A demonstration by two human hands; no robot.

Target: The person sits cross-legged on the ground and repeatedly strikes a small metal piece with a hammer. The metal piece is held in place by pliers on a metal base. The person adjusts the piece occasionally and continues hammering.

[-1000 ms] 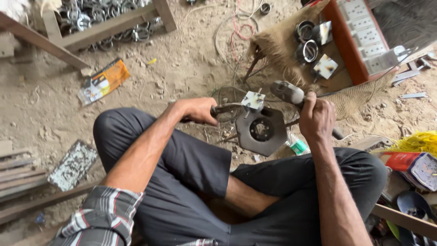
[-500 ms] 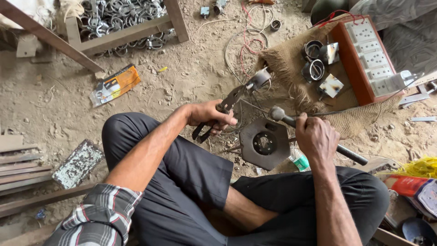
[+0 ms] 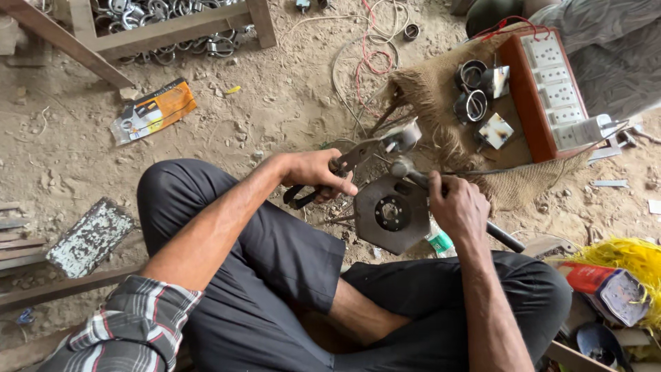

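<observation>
On the sandy dirt floor (image 3: 275, 103), the left hand (image 3: 318, 176) squeezed black-handled metal pliers (image 3: 348, 163) clamping a small metal piece (image 3: 401, 138); the right hand (image 3: 457, 205) gripped a metal-headed hammer (image 3: 413, 174) over a dark six-sided metal plate (image 3: 391, 213).

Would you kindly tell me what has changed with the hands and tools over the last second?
The left hand has swung the pliers with their small metal piece up and away from the plate. The right hand has brought the hammer down to just above the plate. Both hands keep their grips, and the plate has stayed in place.
</observation>
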